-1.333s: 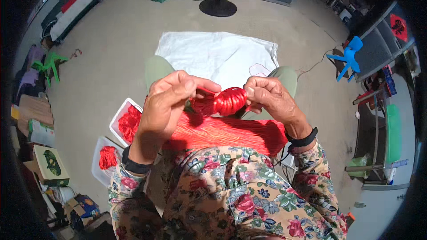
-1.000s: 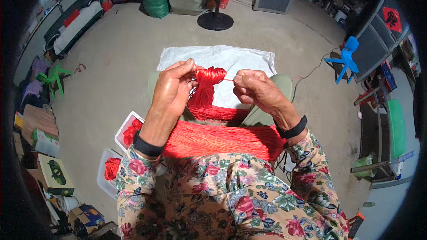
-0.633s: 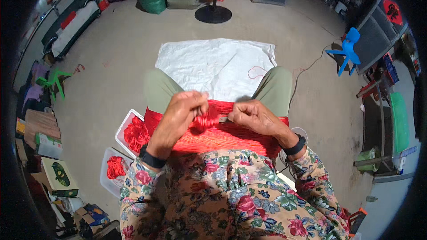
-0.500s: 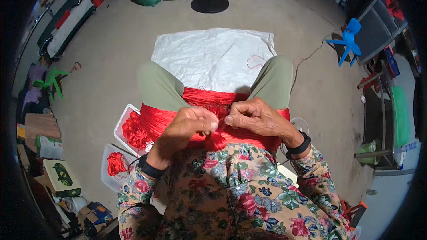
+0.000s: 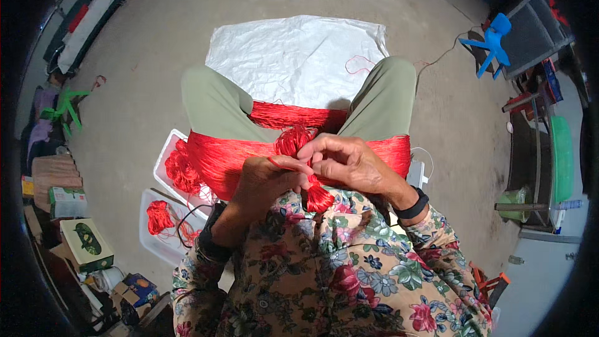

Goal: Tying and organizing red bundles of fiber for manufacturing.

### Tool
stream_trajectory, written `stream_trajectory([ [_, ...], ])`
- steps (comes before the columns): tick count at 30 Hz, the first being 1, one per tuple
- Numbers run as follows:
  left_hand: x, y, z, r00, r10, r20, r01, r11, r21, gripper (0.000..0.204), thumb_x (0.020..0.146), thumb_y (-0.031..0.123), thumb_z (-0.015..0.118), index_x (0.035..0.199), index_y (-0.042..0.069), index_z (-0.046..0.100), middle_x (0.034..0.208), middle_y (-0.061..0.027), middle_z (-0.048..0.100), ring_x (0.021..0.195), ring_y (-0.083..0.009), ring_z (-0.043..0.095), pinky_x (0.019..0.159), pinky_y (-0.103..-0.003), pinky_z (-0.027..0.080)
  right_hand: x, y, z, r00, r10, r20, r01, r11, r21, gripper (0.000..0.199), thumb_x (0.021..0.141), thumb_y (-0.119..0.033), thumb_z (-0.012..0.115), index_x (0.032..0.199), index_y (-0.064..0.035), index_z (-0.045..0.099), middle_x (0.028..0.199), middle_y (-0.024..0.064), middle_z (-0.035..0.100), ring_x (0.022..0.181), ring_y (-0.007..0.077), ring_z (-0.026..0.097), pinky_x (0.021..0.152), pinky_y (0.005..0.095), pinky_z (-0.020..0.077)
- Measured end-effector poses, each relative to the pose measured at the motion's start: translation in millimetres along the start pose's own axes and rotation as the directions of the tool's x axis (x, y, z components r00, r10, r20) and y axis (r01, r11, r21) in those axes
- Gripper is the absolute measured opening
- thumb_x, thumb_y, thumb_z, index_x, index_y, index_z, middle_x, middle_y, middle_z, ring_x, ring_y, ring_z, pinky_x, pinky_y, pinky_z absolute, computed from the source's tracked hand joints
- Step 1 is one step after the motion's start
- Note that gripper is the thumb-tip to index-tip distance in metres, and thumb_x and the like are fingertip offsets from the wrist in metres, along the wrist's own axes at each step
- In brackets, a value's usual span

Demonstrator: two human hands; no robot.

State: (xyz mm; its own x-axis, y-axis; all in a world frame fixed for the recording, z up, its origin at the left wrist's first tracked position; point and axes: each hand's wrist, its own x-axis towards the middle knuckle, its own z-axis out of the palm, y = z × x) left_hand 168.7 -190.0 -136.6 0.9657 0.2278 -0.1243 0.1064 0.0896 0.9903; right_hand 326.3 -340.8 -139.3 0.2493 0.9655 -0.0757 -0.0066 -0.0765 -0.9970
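A wide skein of red thread (image 5: 218,157) is stretched in a loop around my two knees. In front of my belly is a smaller bundle of red thread (image 5: 294,141), gathered narrow at its middle, its looped top above my fingers and its tail hanging below. My left hand (image 5: 267,181) is closed on the bundle from the left, with a red strand across its index finger. Thumb and fingers of my right hand (image 5: 350,163) pinch at the narrow middle from the right. My fingers hide the exact place where they grip.
Two white tubs, one upper (image 5: 161,163) and one lower (image 5: 145,232), stand left of me with red thread bundles inside. A white sheet (image 5: 293,56) lies on the floor ahead. A blue chair (image 5: 493,45) and green stool (image 5: 65,111) stand at the sides; cartons (image 5: 87,246) line the left.
My hands have come closer together around the bundle's middle. The bundle's looped top and tail show more fully now. The view has tilted slightly downward.
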Motion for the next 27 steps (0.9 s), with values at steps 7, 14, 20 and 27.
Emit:
stream_trajectory([
  [7,-4,-13,3,0.997,0.047,-0.067,-0.051,0.997,-0.059,0.013,0.088,0.006,0.065,0.097,-0.003,0.068,0.078,-0.0080,0.069,0.068,-0.0100,0.062,0.064,-0.024,0.051,-4,19,10,0.989,-0.146,-0.015,0.145,0.988,-0.057,0.012,0.092,-0.014,0.062,0.097,-0.0033,0.066,0.078,-0.0003,0.060,0.071,0.0078,0.049,0.061,0.0246,0.0404],
  [14,-13,-25,-2,0.996,-0.054,-0.065,0.051,0.998,-0.043,0.011,0.085,0.009,0.065,0.090,-0.001,0.067,0.076,-0.0049,0.066,0.069,-0.0107,0.062,0.065,-0.025,0.051,-16,2,17,0.996,-0.074,-0.054,0.069,0.993,-0.094,0.012,0.091,-0.015,0.063,0.091,-0.0028,0.066,0.075,0.0013,0.057,0.070,0.0088,0.051,0.059,0.0259,0.0409],
  [20,-16,-12,2,0.981,-0.176,-0.078,0.171,0.983,-0.068,0.007,0.083,0.006,0.066,0.085,0.000,0.066,0.078,-0.0034,0.065,0.072,-0.0100,0.061,0.068,-0.025,0.049,-15,-2,15,0.984,-0.164,0.075,0.180,0.935,-0.306,0.013,0.090,-0.016,0.065,0.091,-0.0029,0.067,0.079,0.0043,0.060,0.071,0.0135,0.056,0.060,0.0284,0.0442],
  [27,-10,-19,8,0.992,0.123,-0.021,-0.123,0.992,0.004,0.006,0.080,0.001,0.064,0.084,-0.001,0.060,0.084,-0.0060,0.064,0.079,-0.0114,0.061,0.071,-0.026,0.049,2,26,12,0.942,-0.317,-0.111,0.298,0.942,-0.157,0.016,0.095,-0.014,0.056,0.100,-0.0013,0.063,0.080,-0.0004,0.059,0.071,0.0081,0.053,0.062,0.0247,0.0432],
])
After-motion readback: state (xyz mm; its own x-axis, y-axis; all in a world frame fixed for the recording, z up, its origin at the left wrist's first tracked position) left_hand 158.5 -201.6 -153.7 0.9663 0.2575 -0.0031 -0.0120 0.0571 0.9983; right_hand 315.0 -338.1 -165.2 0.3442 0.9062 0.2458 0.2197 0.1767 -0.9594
